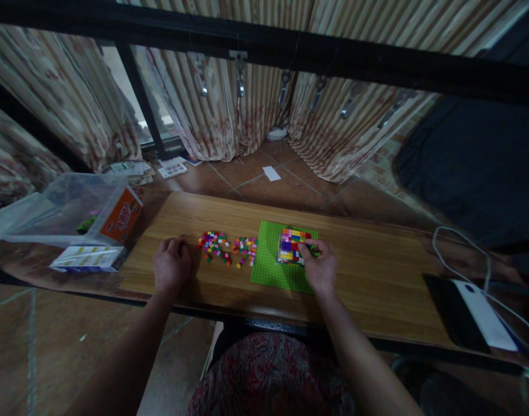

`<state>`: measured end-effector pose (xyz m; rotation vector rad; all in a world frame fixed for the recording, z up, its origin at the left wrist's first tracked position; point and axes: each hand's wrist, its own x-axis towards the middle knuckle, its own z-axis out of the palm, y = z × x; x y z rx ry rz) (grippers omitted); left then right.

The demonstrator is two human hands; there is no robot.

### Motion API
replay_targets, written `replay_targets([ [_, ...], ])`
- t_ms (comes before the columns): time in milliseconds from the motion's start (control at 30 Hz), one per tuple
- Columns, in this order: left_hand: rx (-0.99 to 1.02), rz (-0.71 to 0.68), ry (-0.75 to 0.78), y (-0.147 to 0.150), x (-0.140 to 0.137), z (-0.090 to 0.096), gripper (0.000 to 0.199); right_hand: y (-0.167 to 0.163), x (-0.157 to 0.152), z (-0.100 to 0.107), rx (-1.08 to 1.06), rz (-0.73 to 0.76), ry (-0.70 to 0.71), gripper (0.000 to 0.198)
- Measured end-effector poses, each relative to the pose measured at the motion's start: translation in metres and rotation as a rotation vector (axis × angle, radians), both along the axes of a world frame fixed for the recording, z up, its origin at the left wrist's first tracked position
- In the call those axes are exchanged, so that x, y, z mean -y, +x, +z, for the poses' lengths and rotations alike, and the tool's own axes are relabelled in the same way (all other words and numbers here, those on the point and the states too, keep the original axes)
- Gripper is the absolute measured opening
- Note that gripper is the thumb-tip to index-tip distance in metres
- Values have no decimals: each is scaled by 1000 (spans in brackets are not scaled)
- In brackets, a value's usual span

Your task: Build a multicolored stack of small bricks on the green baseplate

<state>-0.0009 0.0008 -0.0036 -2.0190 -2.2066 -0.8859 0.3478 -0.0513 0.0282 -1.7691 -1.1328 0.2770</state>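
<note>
Squarely on the green baseplate (264,271), toward its right part, sits a block of multicoloured bricks (287,245). The right hand (321,267) is at its right side, thumb and fingers bent in close to the top; whether a brick is pinched between them, I cannot tell. To do this step well, I would line each brick up with its neighbours before pressing, then push straight down so that the walls below don't spread. Bracing the baseplate would probably help too, since nothing else appears to steady it. Just left of the baseplate lie loose bricks (210,237) in two clusters, within easy reach. Beyond them the left hand (171,264) rests on the wooden surface (377,277), fingers curled in; its palm is hidden, so anything inside can't be judged. Farther left stands a clear plastic bin (65,199).
</note>
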Motion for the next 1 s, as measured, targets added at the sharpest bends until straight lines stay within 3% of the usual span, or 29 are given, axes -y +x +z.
replay_targets([
  [333, 24, 5, -13, 3, 2, 3, 27, 7, -1, -6, -56, 25, -36, 35],
  [500, 30, 6, -12, 4, 2, 3, 26, -2, 6, 13, 54, 7, 50, 34],
  [567, 36, -5, -11, 4, 2, 3, 26, -16, 9, 26, 72, 89, 108, 29],
  [700, 40, 0, -9, 4, 3, 2, 25, -58, 9, 41, 100, 454, 99, 22],
  [800, 38, -6, -16, 4, 4, 1, 25, -89, 2, 32, 225, 613, 6, 20],
  [1000, 55, -10, -5, 4, 3, -1, 23, -123, -26, 1, 472, 530, -168, 18],
])
